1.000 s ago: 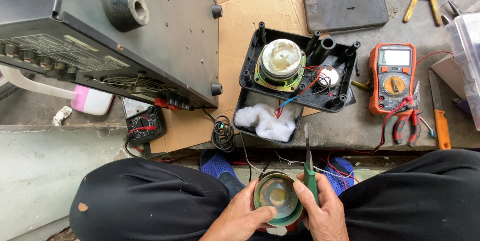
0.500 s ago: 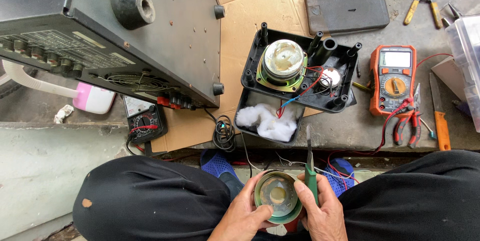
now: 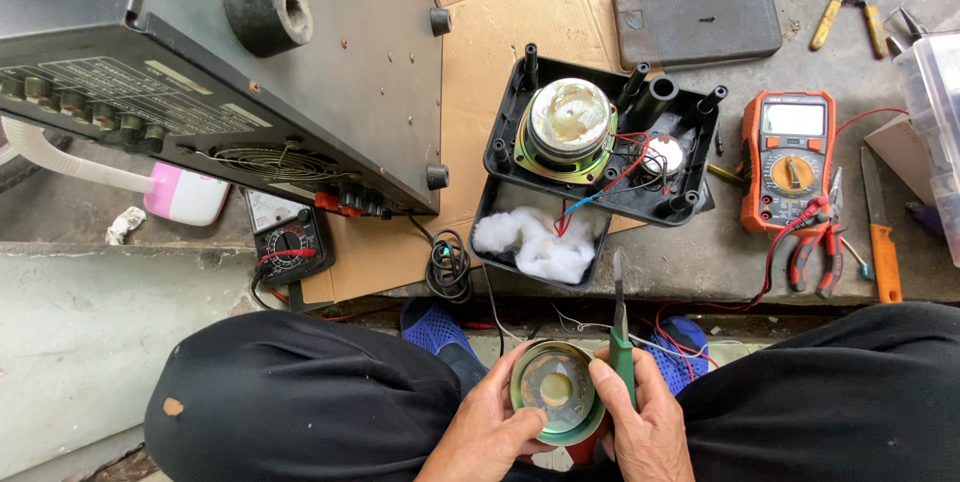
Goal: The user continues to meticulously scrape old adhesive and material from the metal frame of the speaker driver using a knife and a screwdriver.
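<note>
Seen from my head camera, I sit with knees apart at the edge of a concrete step, both hands together in my lap around a small round speaker [image 3: 556, 389]. My left hand [image 3: 490, 432] cups its near rim from below, thumb across the lower edge. My right hand [image 3: 645, 422] grips the far rim and at the same time pinches a green-handled screwdriver [image 3: 621, 342] against it, blade pointing up and away from me. The speaker's metal back faces up, shiny at the centre.

On the step ahead lies an open black plastic case [image 3: 600, 157] on a sheet of cardboard [image 3: 490, 52]. A second speaker [image 3: 568, 120] sits screwed into it, red and blue wires trailing to a white tuft of stuffing [image 3: 533, 245] in the lower compartment. Just right of the case rests an orange meter [image 3: 787, 160], red-handled pliers [image 3: 812, 252] touching its lower corner. A big black amplifier [image 3: 230, 62] fills the left, with a smaller black meter [image 3: 290, 240] below it.

As I judge it, I am inspecting the loose speaker, tool ready. What comes next would call for freeing the right fingers: the screwdriver is pinned flat against the rim, so it must be shifted into a working grip while the left hand alone steadies the speaker.
</note>
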